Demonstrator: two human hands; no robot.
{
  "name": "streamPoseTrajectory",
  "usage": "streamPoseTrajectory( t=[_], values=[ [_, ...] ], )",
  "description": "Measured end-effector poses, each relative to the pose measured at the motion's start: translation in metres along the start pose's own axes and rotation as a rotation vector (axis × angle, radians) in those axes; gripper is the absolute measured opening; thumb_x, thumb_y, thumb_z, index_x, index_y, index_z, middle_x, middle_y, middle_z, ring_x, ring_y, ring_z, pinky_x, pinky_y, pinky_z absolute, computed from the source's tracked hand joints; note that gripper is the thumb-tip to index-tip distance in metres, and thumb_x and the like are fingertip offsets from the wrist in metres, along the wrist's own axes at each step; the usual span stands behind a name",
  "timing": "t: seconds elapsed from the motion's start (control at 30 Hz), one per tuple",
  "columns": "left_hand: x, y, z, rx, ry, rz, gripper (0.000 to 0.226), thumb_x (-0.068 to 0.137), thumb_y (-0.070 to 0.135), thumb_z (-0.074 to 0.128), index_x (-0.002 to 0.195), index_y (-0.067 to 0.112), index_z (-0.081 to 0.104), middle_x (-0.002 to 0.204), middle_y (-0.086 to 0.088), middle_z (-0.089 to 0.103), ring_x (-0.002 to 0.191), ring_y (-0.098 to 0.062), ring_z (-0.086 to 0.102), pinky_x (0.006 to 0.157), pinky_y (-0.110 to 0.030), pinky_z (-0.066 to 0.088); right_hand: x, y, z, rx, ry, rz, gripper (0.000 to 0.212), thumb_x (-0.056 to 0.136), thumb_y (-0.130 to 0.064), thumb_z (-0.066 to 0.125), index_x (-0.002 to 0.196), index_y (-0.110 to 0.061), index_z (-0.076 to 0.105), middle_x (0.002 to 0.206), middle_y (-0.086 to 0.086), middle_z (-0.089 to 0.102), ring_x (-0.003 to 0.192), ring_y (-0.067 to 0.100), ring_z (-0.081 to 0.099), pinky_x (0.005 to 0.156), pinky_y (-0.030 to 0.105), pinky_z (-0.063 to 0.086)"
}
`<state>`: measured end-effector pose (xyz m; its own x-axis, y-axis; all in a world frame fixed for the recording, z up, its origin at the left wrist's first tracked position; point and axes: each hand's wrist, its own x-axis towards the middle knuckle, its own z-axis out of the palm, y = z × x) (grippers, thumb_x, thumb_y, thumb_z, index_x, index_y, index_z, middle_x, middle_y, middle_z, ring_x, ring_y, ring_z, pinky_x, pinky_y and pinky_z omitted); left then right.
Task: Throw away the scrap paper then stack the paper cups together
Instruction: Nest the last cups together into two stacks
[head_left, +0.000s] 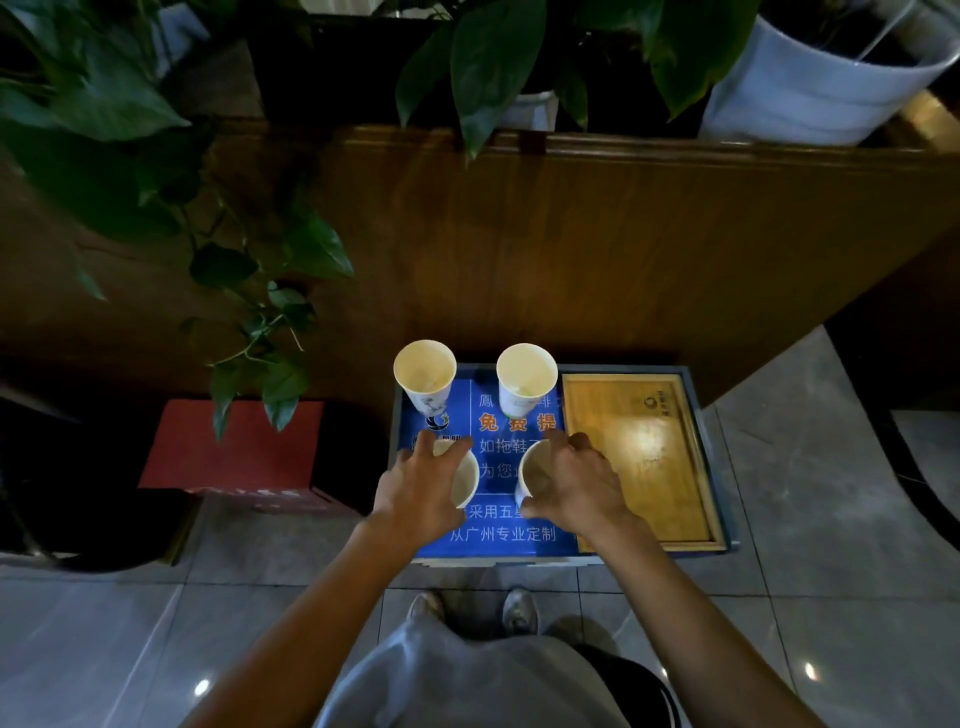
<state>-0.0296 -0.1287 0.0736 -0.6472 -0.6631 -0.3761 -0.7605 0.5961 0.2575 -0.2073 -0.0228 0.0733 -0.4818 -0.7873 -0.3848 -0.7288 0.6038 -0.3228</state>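
Note:
Several white paper cups stand on a low stand topped with a blue printed sign. The far left cup and the far right cup stand upright and untouched. My left hand wraps around the near left cup. My right hand wraps around the near right cup. Both near cups look empty inside. I see no scrap paper in view.
A wooden tray lies on the right part of the stand. A red box sits to the left, under hanging plant leaves. A wooden partition rises behind, with potted plants on top. My feet stand on grey floor tiles.

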Motion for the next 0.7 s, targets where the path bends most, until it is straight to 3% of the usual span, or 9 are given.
streamPoseTrajectory(
  t=[0.13, 0.27, 0.43, 0.57, 0.7],
  values=[
    [0.001, -0.001, -0.004, -0.009, -0.012, -0.002, 0.096, 0.062, 0.046, 0.082, 0.139, 0.043, 0.025, 0.140, -0.004, 0.033, 0.120, -0.035, 0.049, 0.085, -0.047, 0.055, 0.001, 0.003, -0.002, -0.014, -0.005, -0.021, 0.103, 0.055, -0.051, 0.085, 0.139, -0.020, 0.034, 0.133, 0.010, 0.049, 0.114, 0.033, 0.056, 0.083, 0.039, 0.054],
    [-0.007, -0.002, -0.024, -0.041, -0.012, 0.001, 0.093, 0.061, 0.049, 0.080, 0.138, 0.043, 0.028, 0.138, -0.004, 0.035, 0.123, -0.034, 0.044, 0.088, -0.048, 0.053, 0.002, 0.005, -0.019, 0.020, 0.016, -0.040, 0.094, 0.052, -0.057, 0.080, 0.130, -0.025, 0.040, 0.120, 0.004, 0.056, 0.101, 0.027, 0.060, 0.069, 0.030, 0.047],
    [-0.028, -0.007, -0.088, -0.178, 0.100, 0.056, 0.083, 0.056, 0.059, 0.074, 0.128, 0.046, 0.034, 0.128, -0.002, 0.046, 0.111, -0.027, 0.056, 0.085, -0.043, 0.055, -0.001, -0.003, -0.077, 0.186, 0.103, -0.137, 0.088, 0.044, -0.067, 0.073, 0.121, -0.033, 0.048, 0.105, -0.008, 0.062, 0.087, 0.013, 0.057, 0.059, 0.024, 0.040],
    [-0.041, -0.016, -0.144, -0.206, 0.241, 0.065, 0.084, 0.055, 0.062, 0.073, 0.128, 0.051, 0.033, 0.125, 0.004, 0.049, 0.106, -0.019, 0.054, 0.075, -0.035, 0.051, -0.009, -0.015, -0.131, 0.216, 0.232, -0.230, 0.085, 0.046, -0.069, 0.072, 0.121, -0.039, 0.044, 0.103, -0.015, 0.056, 0.090, 0.006, 0.053, 0.060, 0.019, 0.037],
    [-0.048, -0.017, -0.180, -0.205, 0.414, 0.040, 0.083, 0.055, 0.061, 0.074, 0.128, 0.053, 0.035, 0.123, 0.005, 0.046, 0.093, -0.013, 0.048, 0.069, -0.029, 0.042, -0.018, -0.027, -0.169, 0.272, 0.334, -0.279, 0.083, 0.049, -0.067, 0.072, 0.123, -0.040, 0.044, 0.109, -0.013, 0.054, 0.097, 0.007, 0.052, 0.070, 0.028, 0.046]
  ],
)
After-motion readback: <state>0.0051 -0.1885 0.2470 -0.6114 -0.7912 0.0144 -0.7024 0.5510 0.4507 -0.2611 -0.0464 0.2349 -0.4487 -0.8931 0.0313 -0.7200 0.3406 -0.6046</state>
